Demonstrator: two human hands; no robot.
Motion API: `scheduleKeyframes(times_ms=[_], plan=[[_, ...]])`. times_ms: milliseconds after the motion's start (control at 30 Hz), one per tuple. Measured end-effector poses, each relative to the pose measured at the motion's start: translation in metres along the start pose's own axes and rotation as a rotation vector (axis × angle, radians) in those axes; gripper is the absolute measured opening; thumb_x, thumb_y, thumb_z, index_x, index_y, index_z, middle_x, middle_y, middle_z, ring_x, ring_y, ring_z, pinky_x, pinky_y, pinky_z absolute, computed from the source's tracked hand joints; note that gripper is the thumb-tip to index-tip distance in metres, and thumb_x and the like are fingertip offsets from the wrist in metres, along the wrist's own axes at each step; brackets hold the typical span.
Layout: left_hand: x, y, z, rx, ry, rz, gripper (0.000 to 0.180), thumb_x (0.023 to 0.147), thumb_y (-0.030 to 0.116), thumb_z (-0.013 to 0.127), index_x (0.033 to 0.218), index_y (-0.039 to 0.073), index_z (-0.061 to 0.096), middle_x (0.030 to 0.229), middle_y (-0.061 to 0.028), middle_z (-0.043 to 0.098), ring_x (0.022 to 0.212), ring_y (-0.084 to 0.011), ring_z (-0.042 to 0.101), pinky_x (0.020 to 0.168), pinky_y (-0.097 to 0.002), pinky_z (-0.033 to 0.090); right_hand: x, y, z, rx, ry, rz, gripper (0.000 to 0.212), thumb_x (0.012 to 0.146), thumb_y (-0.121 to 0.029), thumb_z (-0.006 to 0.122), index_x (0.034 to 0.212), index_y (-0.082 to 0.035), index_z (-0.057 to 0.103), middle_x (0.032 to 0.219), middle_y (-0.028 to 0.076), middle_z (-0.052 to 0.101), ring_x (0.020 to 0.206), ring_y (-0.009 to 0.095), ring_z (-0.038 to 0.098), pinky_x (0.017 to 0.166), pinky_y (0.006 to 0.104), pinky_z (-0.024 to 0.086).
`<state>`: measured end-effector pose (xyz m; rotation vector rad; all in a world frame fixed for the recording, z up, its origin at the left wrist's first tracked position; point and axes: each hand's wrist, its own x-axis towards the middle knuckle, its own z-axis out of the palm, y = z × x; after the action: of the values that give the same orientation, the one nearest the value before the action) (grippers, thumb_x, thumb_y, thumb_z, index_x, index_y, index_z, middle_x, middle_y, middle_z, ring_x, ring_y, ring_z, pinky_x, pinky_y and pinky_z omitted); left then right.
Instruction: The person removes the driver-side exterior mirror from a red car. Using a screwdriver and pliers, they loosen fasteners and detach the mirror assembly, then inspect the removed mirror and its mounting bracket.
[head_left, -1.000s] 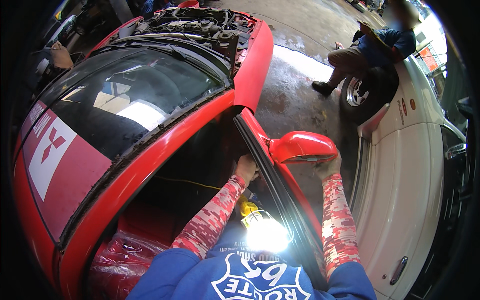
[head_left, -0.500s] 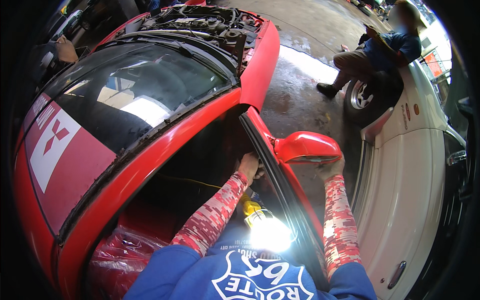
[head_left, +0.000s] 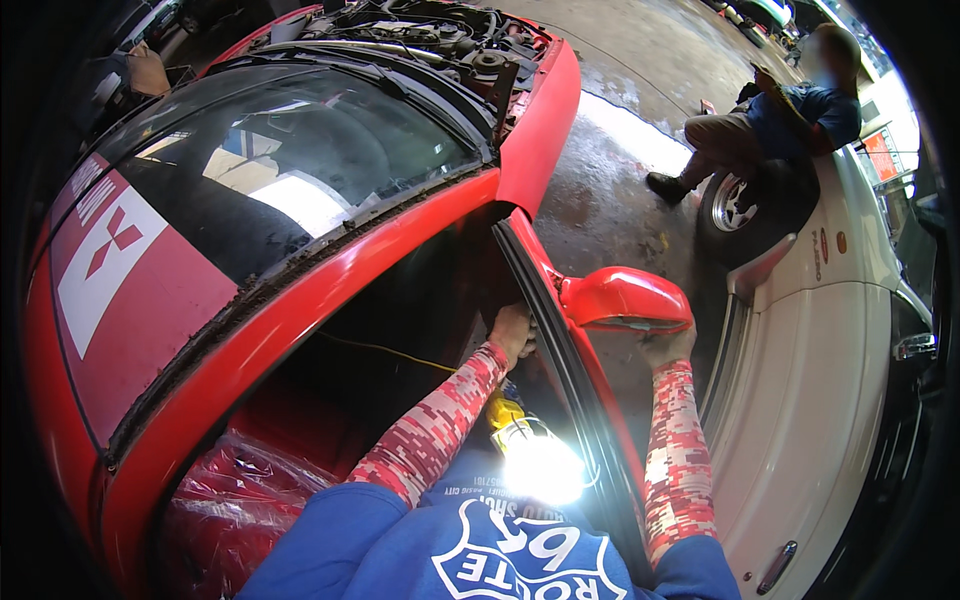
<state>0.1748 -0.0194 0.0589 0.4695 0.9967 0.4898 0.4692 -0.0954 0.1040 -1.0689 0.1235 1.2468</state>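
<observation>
While the right hand sits against the outer end of the mirror on the door, fingers hidden, the left hand curls by the door's inner side; whether either grips anything, I cannot tell.

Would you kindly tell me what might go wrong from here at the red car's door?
The right hand is at the outer end of the red mirror; if that worked loose, it might fall. The bright work light could leave glare over nearby details. The yellow cord runs close by the left forearm and might snag.
</observation>
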Motion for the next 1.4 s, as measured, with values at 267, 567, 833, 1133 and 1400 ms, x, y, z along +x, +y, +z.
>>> scheduleKeyframes(times_ms=[267,567,833,1133,1400], plan=[[0.005,-0.012,0.007,0.037,0.199,0.170,0.020,0.098,0.027,0.054,0.104,0.012,0.067,0.067,0.0021,0.054,0.050,-0.0086,0.047,0.044,-0.0264,0.037,0.006,0.003,-0.004,0.048,-0.049,-0.023,0.042,0.096,-0.045,0.048,0.115,-0.014,0.069,0.113,0.004,0.072,0.104,0.024,0.068,0.085,0.0425,0.057],[0.033,-0.025,-0.006,0.096,0.184,0.014,0.031,0.098,0.035,0.050,0.108,0.012,0.070,0.080,-0.0014,0.065,0.072,-0.0178,0.063,0.064,-0.0382,0.050,0.009,0.004,-0.011,0.057,-0.075,-0.041,0.046,0.097,-0.043,0.046,0.122,-0.010,0.066,0.119,0.011,0.070,0.108,0.032,0.068,0.084,0.0521,0.058],[0.042,-0.036,-0.010,0.157,0.197,0.212,0.024,0.097,0.030,0.055,0.101,0.014,0.071,0.081,-0.0033,0.067,0.074,-0.0190,0.065,0.065,-0.0374,0.050,0.015,0.004,-0.019,0.044,-0.103,-0.049,0.048,0.097,-0.046,0.046,0.125,-0.010,0.065,0.120,0.013,0.070,0.105,0.032,0.070,0.078,0.0510,0.062],[0.013,-0.015,0.002,0.022,0.117,0.140,0.016,0.099,0.026,0.053,0.104,0.017,0.064,0.073,0.0038,0.053,0.057,-0.0092,0.048,0.048,-0.0291,0.037,0.011,0.006,-0.014,0.047,-0.011,-0.062,0.048,0.096,-0.047,0.048,0.121,-0.010,0.067,0.117,0.011,0.071,0.101,0.030,0.071,0.077,0.0469,0.062],[0.012,-0.015,-0.007,-0.149,-0.019,-0.099,0.024,0.095,0.037,0.052,0.087,0.016,0.060,0.070,0.0037,0.047,0.050,-0.0092,0.041,0.044,-0.0280,0.031,0.009,0.005,-0.007,0.057,0.018,-0.056,0.048,0.096,-0.047,0.048,0.119,-0.011,0.068,0.114,0.011,0.072,0.100,0.030,0.071,0.077,0.0458,0.062]])
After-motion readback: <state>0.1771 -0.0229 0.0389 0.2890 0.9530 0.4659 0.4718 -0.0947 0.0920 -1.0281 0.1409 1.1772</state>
